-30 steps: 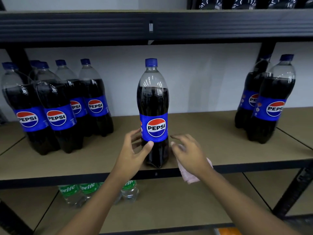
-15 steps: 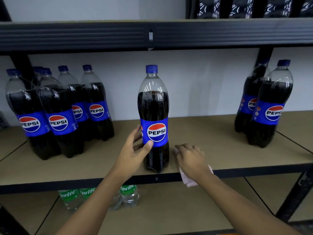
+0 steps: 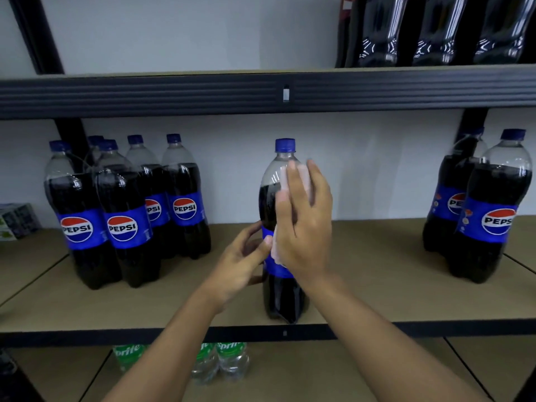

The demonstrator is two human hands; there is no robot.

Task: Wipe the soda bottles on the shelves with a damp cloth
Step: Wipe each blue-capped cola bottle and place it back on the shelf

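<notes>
Brown shelf board holds a Pepsi pack at left; my left hand curls round the front-edge Pepsi bottle to steady it, while my right hand, fingers straight, presses the pink cloth on its shoulder.

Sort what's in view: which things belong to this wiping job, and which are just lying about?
Job: centre Pepsi bottle, held by left hand; pink cloth under right hand; left Pepsi group; right Pepsi bottles; Sprite bottles; top-shelf dark bottles.
Lying about: printed box at far left.
</notes>
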